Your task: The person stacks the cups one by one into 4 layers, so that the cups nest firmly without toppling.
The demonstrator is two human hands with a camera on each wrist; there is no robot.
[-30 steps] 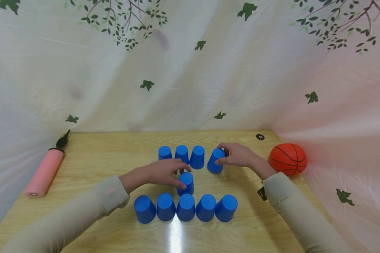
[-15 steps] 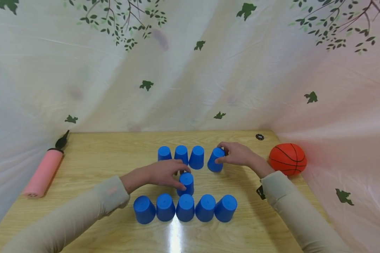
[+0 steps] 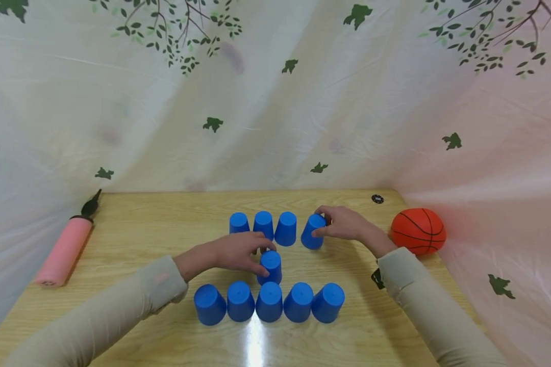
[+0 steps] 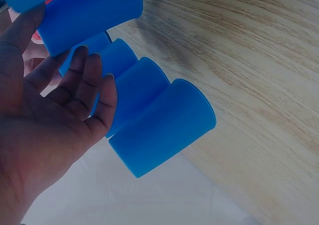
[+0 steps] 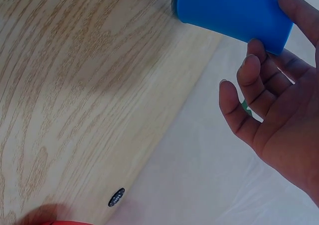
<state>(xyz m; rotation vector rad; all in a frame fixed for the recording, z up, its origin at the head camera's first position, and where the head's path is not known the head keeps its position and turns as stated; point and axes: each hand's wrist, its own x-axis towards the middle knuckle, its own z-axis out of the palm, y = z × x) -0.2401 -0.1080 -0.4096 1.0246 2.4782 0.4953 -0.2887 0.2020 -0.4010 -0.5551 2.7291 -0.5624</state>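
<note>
Blue cups stand upside down on the wooden table. My left hand (image 3: 239, 251) pinches a single blue cup (image 3: 271, 265) between thumb and fingers, just behind the front row. In the left wrist view, this cup (image 4: 92, 16) sits at the thumb and index finger, with other cups (image 4: 164, 125) beyond the remaining fingers. My right hand (image 3: 344, 223) grips another blue cup (image 3: 312, 234), slightly tilted, at the right of the back row. The right wrist view has that cup (image 5: 229, 11) between thumb and fingers; the other fingers (image 5: 232, 105) curl loosely.
Several cups (image 3: 269, 303) form the front row; three more (image 3: 285, 229) stand at the back, partly behind my left hand. A pink hand pump (image 3: 66, 250) lies left. An orange-red ball (image 3: 418, 231) and a black chip (image 3: 377, 199) lie right. A dark object (image 3: 377, 279) shows beside the right sleeve.
</note>
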